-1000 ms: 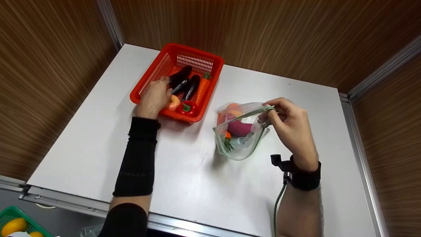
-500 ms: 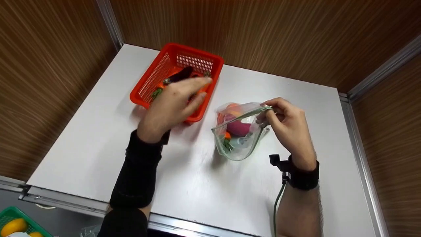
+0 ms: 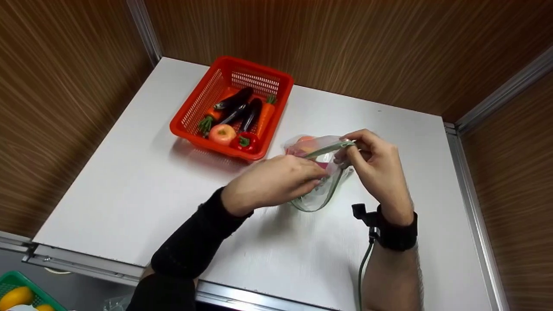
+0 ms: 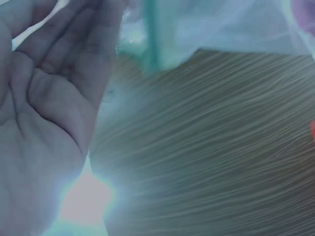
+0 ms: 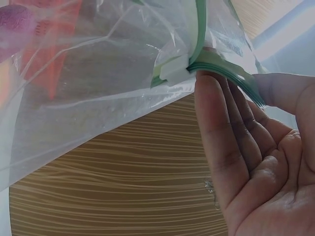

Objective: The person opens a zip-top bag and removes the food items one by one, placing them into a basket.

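Observation:
A clear zip bag (image 3: 313, 203) with a green-edged mouth stands on the white table, its mouth gaping. Through its film show an orange round piece (image 3: 306, 139) and part of a purple-pink piece (image 3: 323, 165). My right hand (image 3: 378, 162) pinches the far right corner of the mouth between thumb and fingers; in the right wrist view a white slider (image 5: 174, 70) sits beside the fingertips. Over the near left of the mouth reaches my left hand (image 3: 276, 179), fingers fairly straight and palm bare in the left wrist view. Its fingertips are at the green strip (image 4: 151, 34).
Behind and left of the bag, a red basket (image 3: 259, 69) holds eggplants (image 3: 252, 113), carrots (image 3: 265, 115), an apple (image 3: 222, 134) and a red pepper (image 3: 246, 142). Wood-patterned walls (image 3: 337, 47) enclose the table. At lower left is a green basket (image 3: 43, 298) with yellow fruit.
My left hand has left the red basket and swung right and nearer, over the bag's mouth. The basket's vegetables show again. My right hand keeps its pinch on the bag, nearly still.

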Motion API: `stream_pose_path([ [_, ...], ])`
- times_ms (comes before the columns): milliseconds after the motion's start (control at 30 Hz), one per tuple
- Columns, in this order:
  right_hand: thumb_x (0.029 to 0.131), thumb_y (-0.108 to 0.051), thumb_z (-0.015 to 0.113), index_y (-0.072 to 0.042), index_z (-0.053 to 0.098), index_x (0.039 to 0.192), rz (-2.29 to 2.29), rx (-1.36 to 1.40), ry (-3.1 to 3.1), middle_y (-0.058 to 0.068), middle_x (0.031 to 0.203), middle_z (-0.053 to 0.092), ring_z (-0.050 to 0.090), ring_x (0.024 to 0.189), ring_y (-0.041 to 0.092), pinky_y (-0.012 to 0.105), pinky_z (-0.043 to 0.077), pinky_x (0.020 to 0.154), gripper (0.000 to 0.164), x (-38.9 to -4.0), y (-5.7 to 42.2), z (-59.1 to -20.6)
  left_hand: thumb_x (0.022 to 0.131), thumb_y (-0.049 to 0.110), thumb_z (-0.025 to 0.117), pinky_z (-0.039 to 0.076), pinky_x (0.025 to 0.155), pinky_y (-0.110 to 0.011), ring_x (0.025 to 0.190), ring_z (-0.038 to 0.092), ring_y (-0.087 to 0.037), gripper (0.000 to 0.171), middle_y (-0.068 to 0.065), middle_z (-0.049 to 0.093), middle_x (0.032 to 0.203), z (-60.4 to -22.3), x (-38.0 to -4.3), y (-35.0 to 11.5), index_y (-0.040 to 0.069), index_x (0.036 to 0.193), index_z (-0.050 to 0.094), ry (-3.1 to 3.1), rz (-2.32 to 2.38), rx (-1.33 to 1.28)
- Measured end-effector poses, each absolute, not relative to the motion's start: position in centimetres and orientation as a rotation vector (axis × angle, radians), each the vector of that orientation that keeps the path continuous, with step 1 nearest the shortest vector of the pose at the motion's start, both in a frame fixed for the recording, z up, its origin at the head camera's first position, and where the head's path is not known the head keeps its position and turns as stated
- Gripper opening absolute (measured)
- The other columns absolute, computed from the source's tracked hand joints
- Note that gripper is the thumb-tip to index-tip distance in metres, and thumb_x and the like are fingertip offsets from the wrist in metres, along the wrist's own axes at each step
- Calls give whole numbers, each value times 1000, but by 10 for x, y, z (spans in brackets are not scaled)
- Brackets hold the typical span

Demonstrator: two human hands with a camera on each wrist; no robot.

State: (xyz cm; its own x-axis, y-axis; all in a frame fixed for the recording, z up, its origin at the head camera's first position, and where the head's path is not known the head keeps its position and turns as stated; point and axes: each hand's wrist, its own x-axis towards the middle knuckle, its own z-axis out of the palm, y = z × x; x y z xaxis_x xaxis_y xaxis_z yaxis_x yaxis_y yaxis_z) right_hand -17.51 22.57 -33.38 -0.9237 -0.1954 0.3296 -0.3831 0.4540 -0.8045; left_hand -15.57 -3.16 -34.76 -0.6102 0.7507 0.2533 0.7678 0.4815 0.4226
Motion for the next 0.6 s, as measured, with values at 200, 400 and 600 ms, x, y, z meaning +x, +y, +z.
stream_pose_path([
  [200, 111, 9, 61, 5, 81, 120, 1491, 524, -2506, 21, 91, 86, 84, 77, 6, 21, 69, 76, 22, -173, 222, -333, 122, 28, 65, 69, 84, -42, 96, 78, -22, 24, -6, 81, 107, -367, -167, -11, 13, 115, 82, -2786, -641, -1130],
  [400, 114, 6, 62, 4, 81, 122, 1474, 584, -2545, 18, 92, 86, 83, 79, 6, 21, 69, 78, 20, -169, 217, -334, 122, 27, 65, 73, 73, -40, 90, 84, -21, 24, -5, 80, 103, -390, -178, -3, 11, 111, 79, -2760, -458, -1003],
  [600, 114, 5, 66, 3, 81, 122, 1456, 656, -2574, 15, 93, 87, 83, 81, 5, 18, 67, 79, 18, -166, 212, -335, 116, 13, 63, 61, 62, -26, 76, 73, -12, 9, 2, 74, 96, -424, -189, -1, 13, 119, 71, -2401, 134, -911],
])
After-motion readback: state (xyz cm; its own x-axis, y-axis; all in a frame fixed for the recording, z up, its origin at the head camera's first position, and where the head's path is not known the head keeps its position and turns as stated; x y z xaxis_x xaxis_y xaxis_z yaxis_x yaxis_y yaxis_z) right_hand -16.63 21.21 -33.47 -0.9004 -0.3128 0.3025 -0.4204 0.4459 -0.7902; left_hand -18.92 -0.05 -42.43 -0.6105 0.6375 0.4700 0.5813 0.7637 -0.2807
